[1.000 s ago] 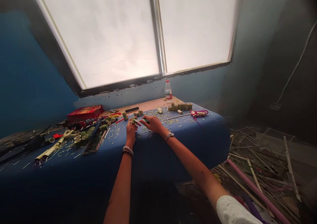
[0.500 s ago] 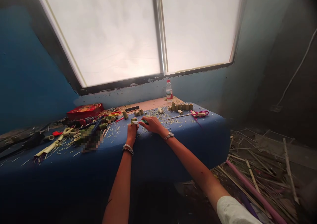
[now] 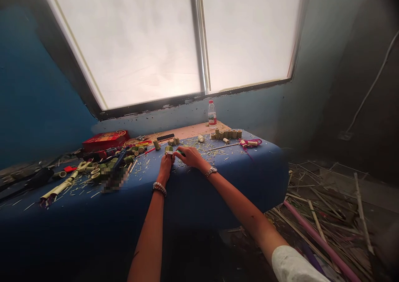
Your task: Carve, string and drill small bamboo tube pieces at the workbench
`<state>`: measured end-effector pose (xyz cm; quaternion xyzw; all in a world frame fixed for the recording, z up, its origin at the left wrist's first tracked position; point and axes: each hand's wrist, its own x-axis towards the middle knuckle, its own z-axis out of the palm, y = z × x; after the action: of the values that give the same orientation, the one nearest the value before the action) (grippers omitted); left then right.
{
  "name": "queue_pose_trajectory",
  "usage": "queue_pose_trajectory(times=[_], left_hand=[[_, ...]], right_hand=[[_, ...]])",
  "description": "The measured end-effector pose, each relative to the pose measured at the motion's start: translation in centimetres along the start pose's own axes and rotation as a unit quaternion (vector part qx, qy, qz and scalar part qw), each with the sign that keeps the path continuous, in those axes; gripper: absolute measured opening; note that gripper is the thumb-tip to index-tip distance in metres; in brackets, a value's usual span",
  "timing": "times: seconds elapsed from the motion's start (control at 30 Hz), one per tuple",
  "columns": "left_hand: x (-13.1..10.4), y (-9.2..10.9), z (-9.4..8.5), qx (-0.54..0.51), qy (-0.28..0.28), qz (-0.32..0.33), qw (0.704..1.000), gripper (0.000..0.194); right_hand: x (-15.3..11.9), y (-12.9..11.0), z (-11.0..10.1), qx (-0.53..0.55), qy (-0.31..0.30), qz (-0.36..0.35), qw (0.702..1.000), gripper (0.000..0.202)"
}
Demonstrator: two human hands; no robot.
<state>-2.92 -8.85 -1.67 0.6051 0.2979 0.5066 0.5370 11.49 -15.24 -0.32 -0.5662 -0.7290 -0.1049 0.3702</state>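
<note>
My left hand [image 3: 165, 165] is closed round a short green bamboo piece [image 3: 168, 148] above the front of the blue-covered table [image 3: 199, 190]. In my right hand [image 3: 190, 157] is a knife with a green handle [image 3: 180, 152]. Its pale blade [image 3: 170, 152] lies against the bamboo piece, close to my left fingers. Thin green shavings [image 3: 210, 149] are scattered on the cloth behind my hands.
Short bamboo tubes [image 3: 230, 134] stand in a row at the back right, near a plastic bottle [image 3: 212, 115] and pink cord [image 3: 251, 143]. Tools, bamboo pieces and a red box [image 3: 105, 140] crowd the left. Bamboo strips [image 3: 318, 215] litter the floor at right.
The view has shifted slightly. More of the green bamboo piece shows above the blade, which is tilted a little differently. Both hands keep their holds.
</note>
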Motion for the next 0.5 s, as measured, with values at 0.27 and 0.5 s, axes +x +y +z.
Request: queue_pose_trajectory(times=[0.27,0.5], left_hand=[[-0.43,0.27,-0.14,-0.013,-0.024,-0.003,1.0,0.039],[-0.79,0.82,0.15,-0.034,-0.032,0.005,0.999,0.038]], right_hand=[[-0.09,0.06,0.1,0.003,-0.004,-0.018,1.0,0.038],[0.48,0.41,0.11,0.009,0.036,0.022,0.999,0.04]])
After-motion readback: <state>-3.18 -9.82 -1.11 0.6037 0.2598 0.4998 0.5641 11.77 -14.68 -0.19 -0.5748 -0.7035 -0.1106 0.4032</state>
